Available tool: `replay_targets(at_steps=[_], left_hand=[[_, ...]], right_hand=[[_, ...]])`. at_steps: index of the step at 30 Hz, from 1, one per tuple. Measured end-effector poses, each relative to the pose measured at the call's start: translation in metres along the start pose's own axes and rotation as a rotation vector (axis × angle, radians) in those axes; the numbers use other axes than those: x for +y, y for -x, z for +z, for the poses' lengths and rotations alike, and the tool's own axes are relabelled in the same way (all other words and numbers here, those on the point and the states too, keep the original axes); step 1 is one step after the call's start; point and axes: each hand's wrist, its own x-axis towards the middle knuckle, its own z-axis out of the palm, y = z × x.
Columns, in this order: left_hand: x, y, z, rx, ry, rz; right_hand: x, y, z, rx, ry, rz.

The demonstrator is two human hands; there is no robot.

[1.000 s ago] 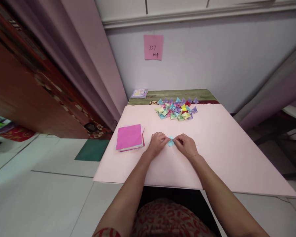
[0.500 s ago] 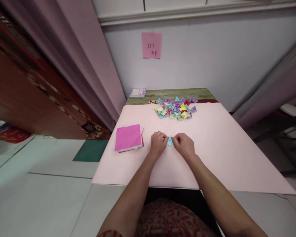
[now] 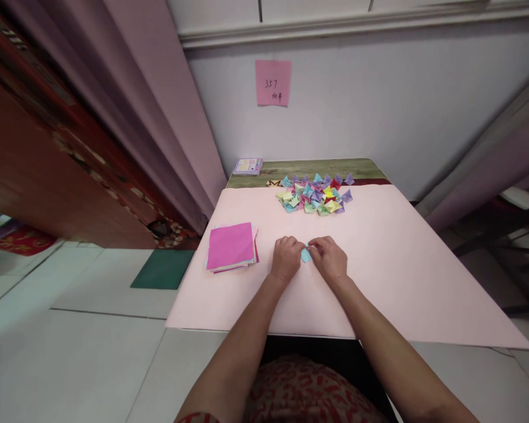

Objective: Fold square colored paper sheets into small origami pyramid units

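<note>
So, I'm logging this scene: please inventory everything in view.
small paper: one, light blue, between the hands
folded papers: many, mixed colours, table's far side
paper stack: one, magenta on top, table's left
printed stack: one, white and purple, table's far left corner
table cover: one, pale pink, on the table
table: one, greenish, by the wall
wall: one, whitish, behind
wall note: one, pink, on wall
curtains: two, mauve, left and right
door: one, reddish brown, far left
mat: one, green, floor at left
floor tiles: several, pale, below
dark furniture: count unclear, right edge
garment: one, red print, bottom centre
forearms: two, bare, bottom
left hand: one, bare, touching small paper
right hand: one, bare, likewise
</note>
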Motion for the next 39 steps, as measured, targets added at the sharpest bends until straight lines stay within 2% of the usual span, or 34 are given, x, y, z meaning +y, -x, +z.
replay_targets(at_steps=[4, 9, 14, 19, 22, 34, 36, 39], left_hand=[[0.012, 0.008, -0.004, -0.004, -0.149, 0.089], [0.022, 0.023, -0.012, -0.004, -0.123, 0.056], [0.018, 0.03, -0.015, -0.011, -0.027, 0.023], [0.014, 0.03, -0.014, -0.016, 0.038, 0.024], [0.011, 0.03, -0.012, -0.006, 0.077, -0.007], [0.001, 0.028, -0.005, 0.095, 0.271, -0.087], [0.0, 0.028, -0.005, 0.106, 0.291, -0.092], [-0.001, 0.028, -0.004, 0.106, 0.304, -0.102]], right_hand=[[-0.003, 0.004, 0.001, -0.015, 0.077, -0.063], [-0.006, 0.006, 0.002, -0.038, 0.151, -0.076], [-0.006, -0.007, -0.004, -0.092, 0.128, -0.001], [-0.013, -0.032, -0.015, -0.276, 0.15, 0.045], [-0.019, -0.04, -0.019, -0.337, 0.197, 0.029], [-0.026, -0.046, -0.02, -0.365, 0.258, 0.013], [-0.025, -0.045, -0.02, -0.353, 0.234, 0.026], [-0.021, -0.045, -0.019, -0.352, 0.085, 0.062]])
